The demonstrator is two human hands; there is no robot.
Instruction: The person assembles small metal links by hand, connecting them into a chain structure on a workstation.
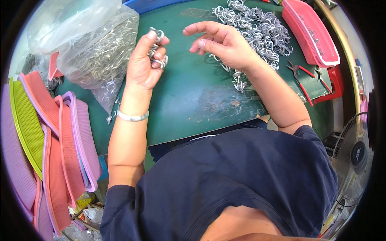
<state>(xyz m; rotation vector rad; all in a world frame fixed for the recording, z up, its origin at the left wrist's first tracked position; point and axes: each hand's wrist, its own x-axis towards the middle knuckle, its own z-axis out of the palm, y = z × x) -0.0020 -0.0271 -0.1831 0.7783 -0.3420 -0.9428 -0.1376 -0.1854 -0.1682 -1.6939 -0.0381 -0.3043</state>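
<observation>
My left hand (145,60) is raised over the green table (189,108) and is closed around a small bunch of silver metal rings (157,50). My right hand (219,40) hovers beside it with its fingers spread, holding nothing. Just behind and to the right of that hand lies a large pile of the same silver rings (257,28), with a few loose ones trailing under my right wrist (239,82).
A clear plastic bag of rings (100,56) lies at the left. Pink, purple and green mesh trays (52,136) are stacked at the far left. A pink tray (309,32) and red-handled pliers (299,78) sit at the right. A fan (354,156) stands lower right.
</observation>
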